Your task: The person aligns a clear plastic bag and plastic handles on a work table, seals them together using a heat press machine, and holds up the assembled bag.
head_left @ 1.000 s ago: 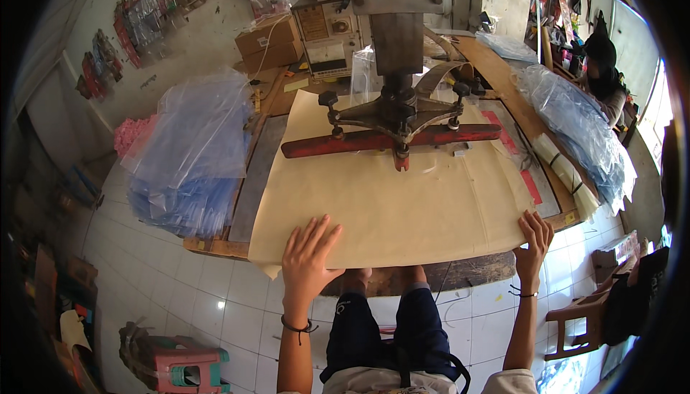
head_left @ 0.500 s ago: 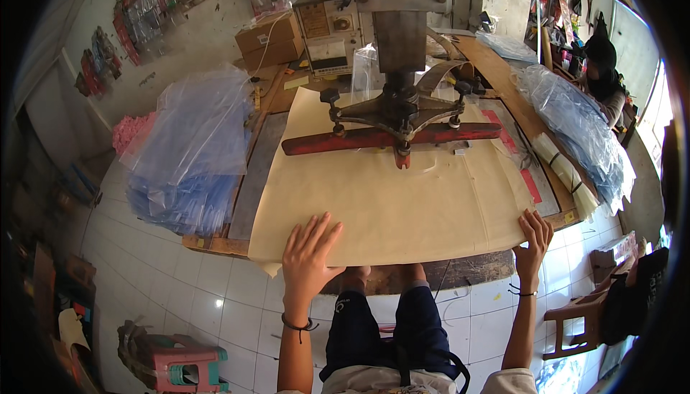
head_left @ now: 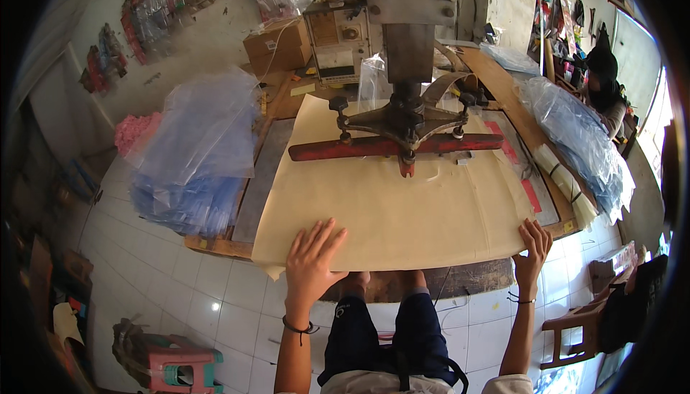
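A large tan paper sheet (head_left: 392, 207) lies over the press table, under a red press bar (head_left: 392, 147) with a dark metal head above it. My left hand (head_left: 310, 263) lies flat with fingers spread on the sheet's near left edge. My right hand (head_left: 532, 245) curls its fingers over the sheet's near right corner, at the wooden table edge (head_left: 215, 246).
Piles of clear plastic bags (head_left: 201, 157) lie at the left, and more plastic bags (head_left: 581, 142) at the right. A cardboard box (head_left: 279, 45) stands at the back. Another person (head_left: 604, 85) sits far right. A small stool (head_left: 180, 365) and a wooden chair (head_left: 575, 322) stand on the tiled floor.
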Demonstrator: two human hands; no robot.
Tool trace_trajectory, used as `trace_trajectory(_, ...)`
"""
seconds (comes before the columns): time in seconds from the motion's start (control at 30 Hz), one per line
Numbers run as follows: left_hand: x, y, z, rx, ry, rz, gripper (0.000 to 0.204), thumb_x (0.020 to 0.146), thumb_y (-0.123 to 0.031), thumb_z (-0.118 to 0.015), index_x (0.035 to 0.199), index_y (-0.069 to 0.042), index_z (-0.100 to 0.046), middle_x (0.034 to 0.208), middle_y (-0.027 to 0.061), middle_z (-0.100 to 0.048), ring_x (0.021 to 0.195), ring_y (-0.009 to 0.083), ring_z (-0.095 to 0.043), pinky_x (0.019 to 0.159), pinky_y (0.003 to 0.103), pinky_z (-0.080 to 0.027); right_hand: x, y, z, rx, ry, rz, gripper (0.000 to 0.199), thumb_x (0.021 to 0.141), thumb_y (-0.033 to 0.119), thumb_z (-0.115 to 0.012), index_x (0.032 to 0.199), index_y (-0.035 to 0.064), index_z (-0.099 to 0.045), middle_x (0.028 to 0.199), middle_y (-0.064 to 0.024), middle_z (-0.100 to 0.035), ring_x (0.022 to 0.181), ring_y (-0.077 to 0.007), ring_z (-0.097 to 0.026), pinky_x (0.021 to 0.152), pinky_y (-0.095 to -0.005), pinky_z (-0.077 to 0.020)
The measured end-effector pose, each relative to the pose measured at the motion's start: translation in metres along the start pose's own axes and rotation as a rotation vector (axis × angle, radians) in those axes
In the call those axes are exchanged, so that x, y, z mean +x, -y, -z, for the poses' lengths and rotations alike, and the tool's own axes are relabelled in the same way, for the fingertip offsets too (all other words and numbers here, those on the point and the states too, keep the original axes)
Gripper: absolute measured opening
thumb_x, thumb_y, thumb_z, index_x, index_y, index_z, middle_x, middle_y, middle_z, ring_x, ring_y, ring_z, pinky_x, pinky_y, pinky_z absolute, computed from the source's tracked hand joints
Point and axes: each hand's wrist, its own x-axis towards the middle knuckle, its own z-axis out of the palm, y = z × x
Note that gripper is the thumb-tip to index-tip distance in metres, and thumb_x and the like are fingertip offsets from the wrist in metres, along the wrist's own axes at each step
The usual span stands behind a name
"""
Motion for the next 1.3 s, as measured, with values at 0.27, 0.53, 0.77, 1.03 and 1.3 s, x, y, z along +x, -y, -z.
trace_trajectory(0.27, -0.004, 0.0, 0.003, 0.014, 0.016, -0.005, 0.083, 0.06, -0.024, -0.09, 0.138, -0.022, -0.062, 0.149, 0.0035, -0.055, 0.134, 0.0259, -0.054, 0.113, 0.049, -0.042, -0.002, 0.002, 0.003, 0.021, 0.008, 0.006, 0.071, 0.053, -0.001, -0.086, 0.12, 0.0117, -0.068, 0.133, -0.0066, -0.066, 0.131, -0.0298, -0.055, 0.114, -0.0481, -0.0372)
trace_trajectory(0.53, 0.0, 0.002, 0.0, 0.015, 0.006, -0.012, 0.083, 0.062, -0.024, -0.088, 0.14, -0.023, -0.06, 0.15, 0.0033, -0.054, 0.135, 0.0249, -0.053, 0.115, 0.048, -0.04, 0.002, 0.001, -0.001, 0.03, -0.005, 0.0, 0.072, 0.055, 0.0, -0.086, 0.123, 0.0121, -0.067, 0.134, -0.006, -0.065, 0.132, -0.0295, -0.054, 0.114, -0.0476, -0.0366)
trace_trajectory(0.77, -0.005, 0.003, -0.002, -0.014, -0.035, -0.017, 0.087, 0.056, -0.02, -0.091, 0.138, -0.021, -0.062, 0.148, 0.0036, -0.056, 0.134, 0.0266, -0.054, 0.114, 0.048, -0.041, 0.001, 0.006, 0.006, 0.037, 0.055, -0.027, 0.073, 0.057, 0.003, -0.089, 0.126, 0.012, -0.067, 0.136, -0.0058, -0.064, 0.134, -0.0295, -0.052, 0.116, -0.0476, -0.0364)
trace_trajectory(1.03, -0.005, 0.002, 0.0, -0.013, -0.003, -0.01, 0.086, 0.057, -0.021, -0.09, 0.138, -0.021, -0.061, 0.149, 0.0038, -0.055, 0.135, 0.0268, -0.053, 0.113, 0.049, -0.041, 0.015, 0.027, 0.028, 0.066, 0.123, -0.08, 0.072, 0.056, -0.001, -0.088, 0.124, 0.0107, -0.066, 0.137, -0.0086, -0.063, 0.133, -0.0312, -0.052, 0.113, -0.0462, -0.0391)
trace_trajectory(1.3, 0.004, -0.002, 0.026, 0.013, 0.137, -0.02, 0.088, 0.066, -0.047, -0.088, 0.143, -0.017, -0.056, 0.148, 0.0072, -0.054, 0.134, 0.0301, -0.052, 0.116, 0.05, -0.036, 0.068, 0.01, 0.092, 0.241, 0.748, -0.051, 0.075, 0.064, 0.018, -0.091, 0.134, 0.0106, -0.064, 0.144, -0.0148, -0.056, 0.135, -0.036, -0.049, 0.112, -0.0462, -0.0393)
